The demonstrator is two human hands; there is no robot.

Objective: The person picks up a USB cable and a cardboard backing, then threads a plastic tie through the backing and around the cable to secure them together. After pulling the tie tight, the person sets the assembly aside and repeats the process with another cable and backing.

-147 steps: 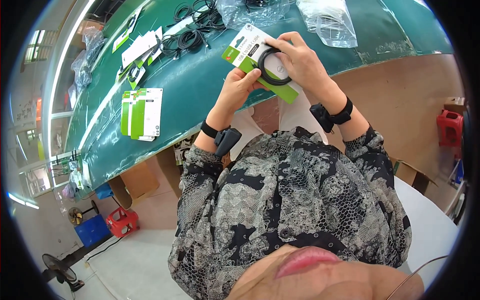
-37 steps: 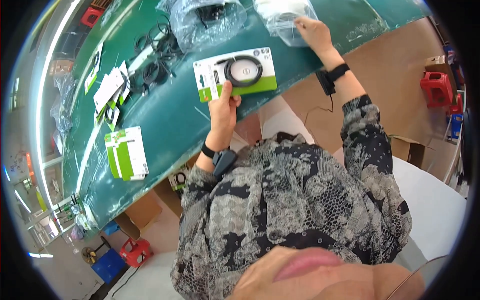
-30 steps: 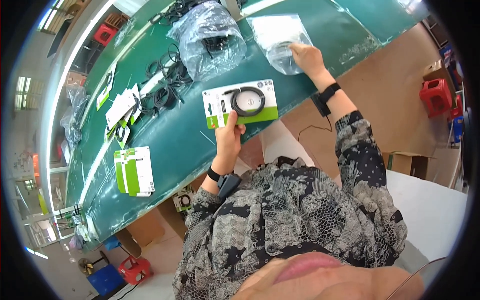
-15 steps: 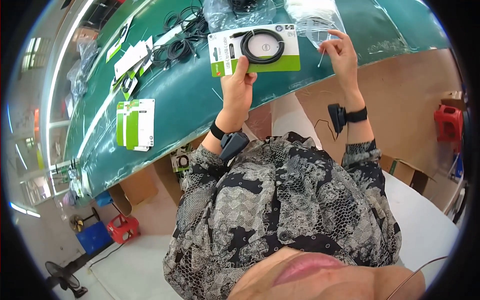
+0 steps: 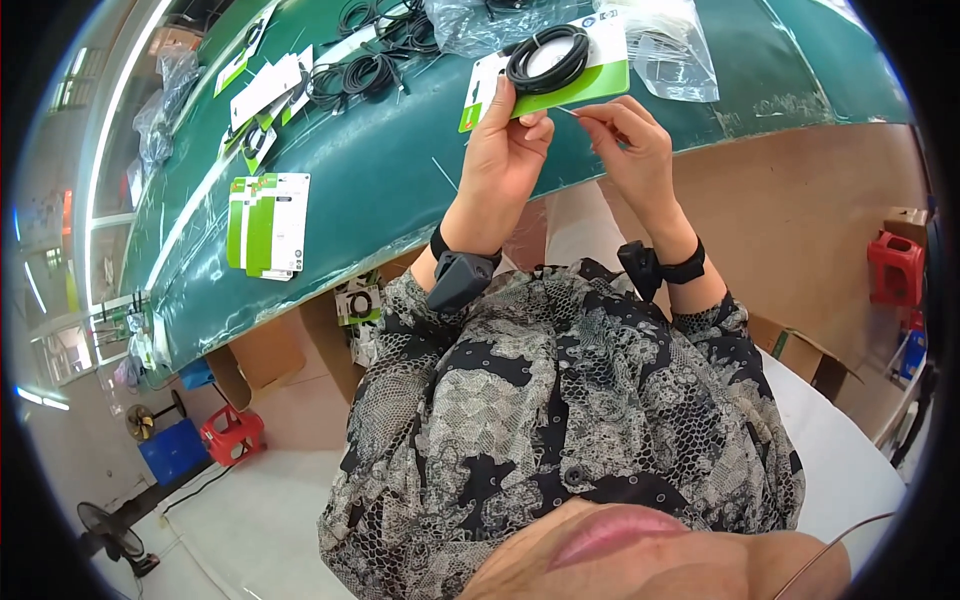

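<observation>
My left hand (image 5: 497, 170) is closed on a white-and-green cardboard backing card (image 5: 606, 65), with the thumb on its front near the left end. On the card lies a coiled black cable (image 5: 540, 86). Close by on the right, my right hand (image 5: 638, 150) pinches a thin white cable tie (image 5: 567, 111) between thumb and forefinger. The tie's tip points at the card's lower edge, and part of it is hidden by the fingers. Both hands are above the front edge of the green table (image 5: 390, 190).
A stack of green-and-white cards (image 5: 270, 225) lies left on the table. Loose cards (image 5: 265, 95) and black cable coils (image 5: 370, 75) are behind it. Clear bags (image 5: 480, 30) and a bag of white ties (image 5: 680, 60) lie at the back. Cardboard boxes (image 5: 800, 350) stand below.
My right hand has moved left and nearer the card with the tie. My left hand has shifted the card slightly right, and its face now tilts away more.
</observation>
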